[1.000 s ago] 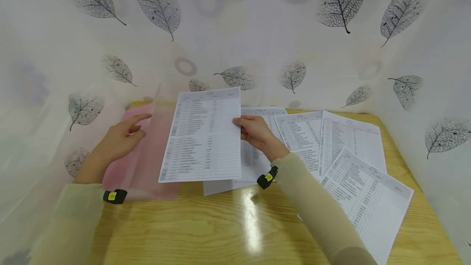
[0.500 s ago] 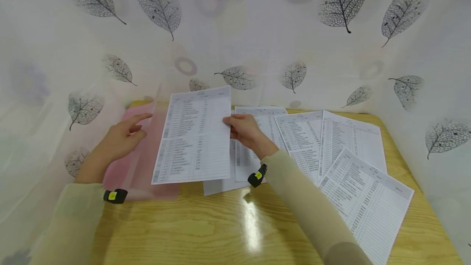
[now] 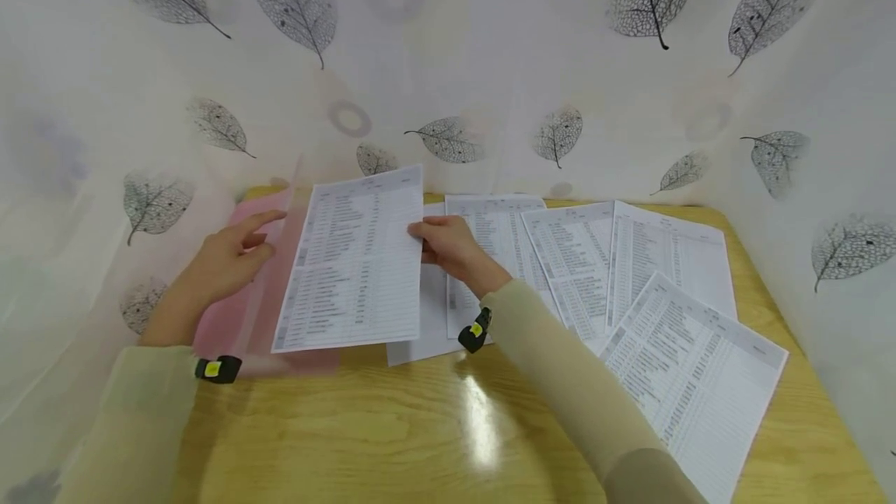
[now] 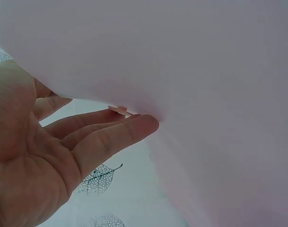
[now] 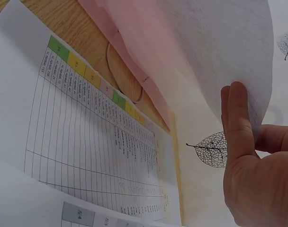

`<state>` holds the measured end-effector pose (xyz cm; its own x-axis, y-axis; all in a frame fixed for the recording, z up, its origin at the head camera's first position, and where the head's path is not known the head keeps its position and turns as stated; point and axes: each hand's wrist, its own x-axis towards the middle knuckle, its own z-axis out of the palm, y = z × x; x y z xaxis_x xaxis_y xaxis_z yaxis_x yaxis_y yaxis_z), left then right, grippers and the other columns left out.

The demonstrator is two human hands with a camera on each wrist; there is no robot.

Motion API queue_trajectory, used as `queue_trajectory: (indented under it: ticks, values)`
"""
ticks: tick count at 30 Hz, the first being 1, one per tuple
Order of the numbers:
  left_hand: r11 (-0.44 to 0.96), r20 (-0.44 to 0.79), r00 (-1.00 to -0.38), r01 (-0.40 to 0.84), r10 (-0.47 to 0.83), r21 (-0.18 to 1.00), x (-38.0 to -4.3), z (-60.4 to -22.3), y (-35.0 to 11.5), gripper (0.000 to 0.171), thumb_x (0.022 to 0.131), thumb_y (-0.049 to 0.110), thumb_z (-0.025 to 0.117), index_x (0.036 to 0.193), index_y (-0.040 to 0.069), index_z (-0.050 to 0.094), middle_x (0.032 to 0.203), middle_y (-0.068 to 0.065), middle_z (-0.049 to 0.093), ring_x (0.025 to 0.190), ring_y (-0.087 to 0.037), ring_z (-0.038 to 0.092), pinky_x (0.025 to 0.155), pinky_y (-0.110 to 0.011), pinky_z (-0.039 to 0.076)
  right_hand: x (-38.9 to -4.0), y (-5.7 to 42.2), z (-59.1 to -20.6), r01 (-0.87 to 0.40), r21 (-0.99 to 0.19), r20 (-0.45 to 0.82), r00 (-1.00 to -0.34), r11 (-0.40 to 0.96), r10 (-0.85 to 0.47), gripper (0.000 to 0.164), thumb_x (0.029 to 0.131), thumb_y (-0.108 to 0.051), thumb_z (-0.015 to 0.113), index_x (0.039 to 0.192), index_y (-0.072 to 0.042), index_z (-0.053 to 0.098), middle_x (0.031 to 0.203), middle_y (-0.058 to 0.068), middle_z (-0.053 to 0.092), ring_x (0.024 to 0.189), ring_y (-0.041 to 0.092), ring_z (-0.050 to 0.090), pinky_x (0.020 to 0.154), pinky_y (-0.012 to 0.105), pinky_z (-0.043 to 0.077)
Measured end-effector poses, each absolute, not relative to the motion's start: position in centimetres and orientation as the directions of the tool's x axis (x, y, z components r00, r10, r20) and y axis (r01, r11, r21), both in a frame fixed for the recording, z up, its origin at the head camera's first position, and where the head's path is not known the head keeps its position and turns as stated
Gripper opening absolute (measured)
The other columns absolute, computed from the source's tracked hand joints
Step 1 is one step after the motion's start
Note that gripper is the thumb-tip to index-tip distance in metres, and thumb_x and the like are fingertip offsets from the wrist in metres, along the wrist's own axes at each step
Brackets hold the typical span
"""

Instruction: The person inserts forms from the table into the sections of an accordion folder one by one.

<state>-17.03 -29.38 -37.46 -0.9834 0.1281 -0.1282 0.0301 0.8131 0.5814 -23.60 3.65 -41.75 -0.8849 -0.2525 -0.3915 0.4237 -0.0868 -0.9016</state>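
Pink folder [image 3: 227, 321], middle left, pinched by the left hand [image 3: 227, 259]; right hand [image 3: 453, 243] grips a printed sheet [image 3: 350, 263] around centre.

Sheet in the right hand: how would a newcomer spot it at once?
At the left of the wooden table, find the pink folder. In the head view, the printed sheet, gripped by the right hand, partly covers it. Unlike the other sheets, it is held above the table.

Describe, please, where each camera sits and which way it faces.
Head: head-worn, facing forward and down at the held sheet; left hand, right hand, sleeves show.
Left wrist: wrist-worn, facing pink film; left hand shows.
Right wrist: wrist-worn, facing printed pages; right hand shows.
Head and right wrist share right hand and held sheet.
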Motion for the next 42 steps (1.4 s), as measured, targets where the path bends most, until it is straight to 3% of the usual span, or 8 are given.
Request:
queue_trajectory:
  ticks: [10,19,31,42]
  values:
    - [0.813,-0.107,-0.986,0.039,0.124,0.581,-17.1,-37.5,-29.5,0.057,0.11,0.027,0.046,0.166,0.018,0.035,0.159,-0.034,0.042,0.139,-0.059,0.047,0.091,-0.056,0.051,-23.5,2.1,-41.6,0.441,-0.896,-0.417,-0.874,-0.044,-0.25,0.039,0.103,-0.009,0.064,0.139,0.007,0.064,0.129,0.027,0.071,0.078,0.012,0.071,0.066,0.023,0.059]
    - [0.802,-0.109,-0.986,0.036,0.125,0.596,-16.9,-37.7,-29.7,0.057,0.109,0.025,0.046,0.165,0.018,0.035,0.16,-0.035,0.04,0.139,-0.059,0.048,0.102,-0.069,0.048,-23.7,0.4,-42.1,0.427,-0.904,-0.41,-0.876,-0.012,-0.255,0.043,0.103,-0.01,0.063,0.142,0.008,0.06,0.13,0.028,0.07,0.077,0.012,0.07,0.066,0.025,0.058]
    - [0.801,-0.121,-0.985,0.029,0.125,0.597,-17.1,-37.5,-29.7,0.059,0.11,0.024,0.047,0.166,0.017,0.034,0.163,-0.034,0.036,0.14,-0.06,0.046,0.101,-0.069,0.05,-24.5,-0.1,-40.9,0.422,-0.904,-0.397,-0.889,-0.07,-0.228,0.036,0.103,-0.009,0.062,0.135,0.009,0.066,0.131,0.027,0.07,0.074,0.011,0.07,0.065,0.024,0.058]
    - [0.8,-0.136,-0.984,0.01,0.114,0.599,-17.0,-37.3,-29.4,0.059,0.11,0.025,0.046,0.167,0.019,0.033,0.163,-0.033,0.037,0.141,-0.057,0.047,0.103,-0.07,0.048,-23.7,-2.2,-41.4,0.403,-0.911,-0.38,-0.902,-0.085,-0.207,0.041,0.103,-0.007,0.063,0.14,0.01,0.061,0.129,0.029,0.071,0.077,0.015,0.072,0.076,0.031,0.063]
